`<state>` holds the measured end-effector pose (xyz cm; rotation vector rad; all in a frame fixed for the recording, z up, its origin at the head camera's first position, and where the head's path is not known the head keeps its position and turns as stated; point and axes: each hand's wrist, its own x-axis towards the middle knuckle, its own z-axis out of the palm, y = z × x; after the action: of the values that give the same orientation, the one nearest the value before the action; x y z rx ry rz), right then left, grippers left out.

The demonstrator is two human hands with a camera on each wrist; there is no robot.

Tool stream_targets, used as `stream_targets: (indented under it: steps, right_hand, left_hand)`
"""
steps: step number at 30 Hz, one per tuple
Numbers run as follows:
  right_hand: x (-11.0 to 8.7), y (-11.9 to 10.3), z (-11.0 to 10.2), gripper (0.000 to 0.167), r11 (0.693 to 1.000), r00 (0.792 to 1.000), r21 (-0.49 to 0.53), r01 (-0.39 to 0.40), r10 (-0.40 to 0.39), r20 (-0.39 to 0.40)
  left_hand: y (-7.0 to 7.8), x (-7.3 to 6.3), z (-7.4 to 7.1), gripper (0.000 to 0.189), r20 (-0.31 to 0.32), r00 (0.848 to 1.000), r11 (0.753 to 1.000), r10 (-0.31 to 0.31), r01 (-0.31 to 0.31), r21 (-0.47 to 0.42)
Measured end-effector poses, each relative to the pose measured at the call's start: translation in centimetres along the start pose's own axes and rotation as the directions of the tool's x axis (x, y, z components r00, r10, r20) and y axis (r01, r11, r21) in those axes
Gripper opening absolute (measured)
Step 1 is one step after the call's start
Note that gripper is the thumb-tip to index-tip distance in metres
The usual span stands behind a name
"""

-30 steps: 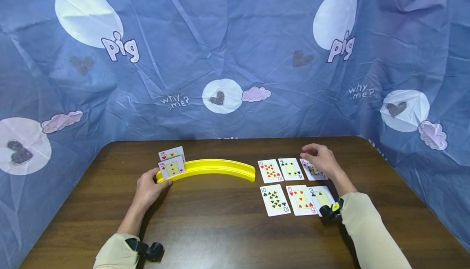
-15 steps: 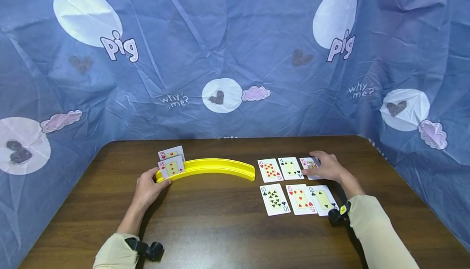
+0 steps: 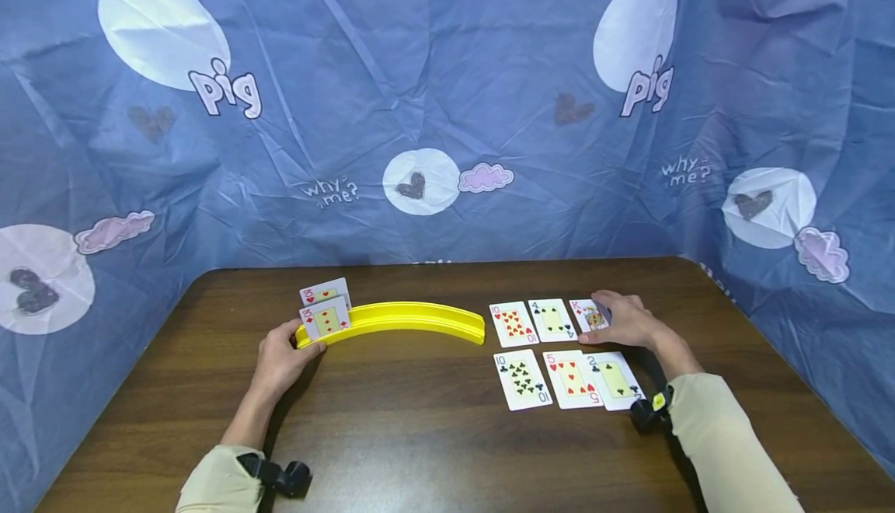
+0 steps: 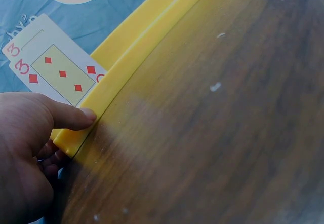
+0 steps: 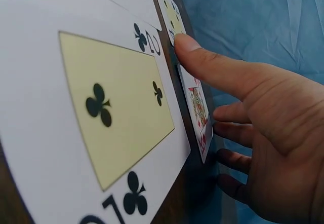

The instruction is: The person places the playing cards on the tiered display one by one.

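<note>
Left hand (image 3: 281, 357) pinches end of smooth, curved yellow rack (image 3: 412, 315); two threes (image 3: 325, 320) stand in it. Right hand (image 3: 628, 322): fingers spread about thin rectangular king (image 3: 589, 314) on wood-grained tabletop (image 3: 419, 435).

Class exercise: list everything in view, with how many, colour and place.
Backdrop: 1, printed blue, at the back
Table: 1, brown, in front of it
Rack: 1, yellow, on the table, left of centre
Three of diamonds: 1, white with red, standing in the rack
Three of hearts: 1, white with red, behind the three of diamonds
Ten of hearts, four of spades, king: 3, white, far row, left to right
Ten of clubs, five of hearts, two of clubs: 3, white, near row, left to right
Wrist cameras: 2, black, one on each wrist
Sleeves: 2, beige, one on each arm
Left grip: 1, bare, holding the rack's left end
Right grip: 1, bare, at the king
</note>
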<state>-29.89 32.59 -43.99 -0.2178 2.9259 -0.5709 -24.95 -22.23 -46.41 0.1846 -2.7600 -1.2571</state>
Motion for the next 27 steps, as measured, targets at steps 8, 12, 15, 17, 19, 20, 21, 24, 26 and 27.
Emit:
stream_targets:
  steps: [8, 12, 15, 17, 19, 20, 21, 24, 26, 27]
  right_hand:
    - [-0.19, 0.11, 0.32, 0.101, 0.999, 0.999, -0.003, 0.037, -0.037, -0.031]
    - [-0.16, 0.21, 0.40, 0.102, 1.000, 0.999, 0.012, 0.026, -0.026, -0.021]
    - [-0.12, 0.22, 0.31, 0.105, 1.000, 1.000, 0.027, 0.009, -0.008, -0.007]
    - [-0.11, 0.15, 0.19, 0.106, 0.999, 1.000, 0.040, -0.005, 0.005, -0.003]
    - [-0.11, 0.10, 0.05, 0.107, 0.999, 1.000, 0.048, -0.015, 0.015, 0.001]
    - [-0.11, 0.07, -0.02, 0.107, 0.998, 1.000, 0.051, -0.020, 0.020, 0.002]
    - [-0.12, 0.02, -0.10, 0.107, 0.998, 1.000, 0.055, -0.028, 0.028, 0.004]
    - [-0.09, 0.00, -0.22, 0.106, 0.998, 0.999, 0.052, -0.040, 0.040, 0.007]
    - [0.00, -0.05, -0.19, 0.105, 0.998, 0.999, 0.043, -0.043, 0.043, 0.001]
    - [0.08, -0.02, -0.13, 0.105, 0.999, 0.999, 0.034, -0.042, 0.043, -0.004]
  left_hand:
    - [-0.24, -0.11, -0.07, 0.043, -0.005, 1.000, 1.000, 0.002, -0.002, 0.004]
    - [-0.24, -0.10, -0.02, 0.044, 0.001, 1.000, 1.000, 0.004, -0.004, 0.012]
    - [-0.17, -0.07, 0.04, 0.045, 0.004, 1.000, 1.000, 0.005, -0.005, 0.013]
    - [-0.11, -0.04, 0.07, 0.045, 0.005, 1.000, 1.000, 0.004, -0.004, 0.009]
    - [-0.04, -0.02, 0.06, 0.045, 0.004, 1.000, 1.000, -0.001, 0.001, 0.002]
    - [-0.01, -0.02, 0.05, 0.045, 0.003, 1.000, 1.000, -0.002, 0.002, 0.001]
    - [0.02, -0.03, 0.04, 0.045, 0.004, 1.000, 1.000, -0.002, 0.002, 0.002]
    - [0.04, -0.05, -0.01, 0.044, 0.005, 1.000, 1.000, -0.001, 0.001, -0.001]
    - [0.02, -0.07, -0.03, 0.044, 0.003, 1.000, 1.000, 0.000, 0.000, -0.002]
    - [0.01, -0.08, -0.05, 0.044, 0.003, 1.000, 1.000, -0.001, 0.001, -0.002]
